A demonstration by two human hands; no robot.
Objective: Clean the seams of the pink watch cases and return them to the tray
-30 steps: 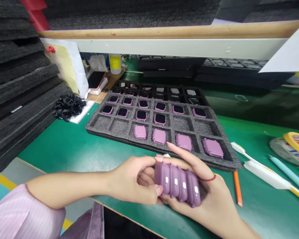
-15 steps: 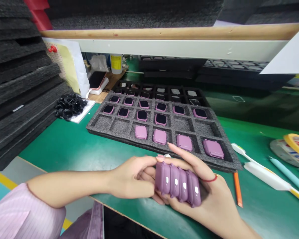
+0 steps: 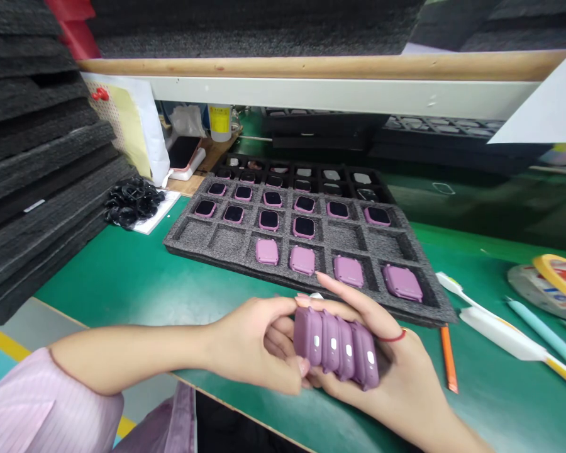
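Observation:
In the head view, my right hand [image 3: 400, 377] cradles a row of several purple smartwatch cases [image 3: 332, 346], pressed side by side on edge. Their side walls, with white oval slots, face me. My right index finger stretches toward the foam tray [image 3: 217, 258]. My left hand [image 3: 255, 346] curls around the left end of the row, index finger at the top and thumb at the lower edge; its other fingers are partly hidden behind. A small white bit shows beyond the fingertips. In the tray's front row lie pink-purple watch cases [image 3: 266, 251] back side up; behind them sit watches with dark screens [image 3: 268, 219].
Left of the tray are a heap of black bands [image 3: 132, 201] and a tall stack of black foam [image 3: 38, 157]. To the right lie brushes [image 3: 500, 333], an orange strip [image 3: 449, 358] and a roll of tape [image 3: 556, 277]. A shelf edge [image 3: 311, 94] crosses above.
My left thumb has slid down and slightly right along the near lower edge of the row. My right hand keeps holding the row, almost unmoved.

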